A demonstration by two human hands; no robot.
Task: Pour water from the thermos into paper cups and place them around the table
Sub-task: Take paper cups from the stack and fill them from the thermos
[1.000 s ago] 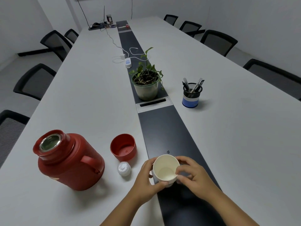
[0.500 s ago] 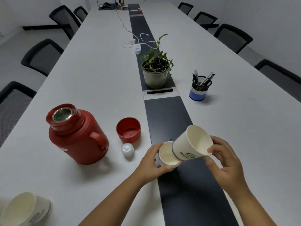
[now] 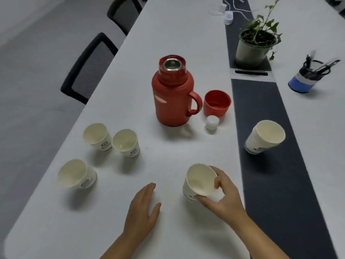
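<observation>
Half a second ago both hands were pulling two nested cups apart; now one separated cup [image 3: 265, 137] stands alone on the dark centre strip [image 3: 261, 113] at three o'clock. The right hand [image 3: 222, 191] pinches another paper cup [image 3: 200, 181] by its rim at six o'clock, and the left hand [image 3: 142, 208] rests open on the table [image 3: 168, 30]. The uncapped thermos [image 3: 172, 92] waits at twelve o'clock, so pouring seems near.

Your left hand [image 3: 142, 208] flat, fingers straight, palm down, your right hand [image 3: 223, 193] curled, thumb and fingers pinching.
</observation>
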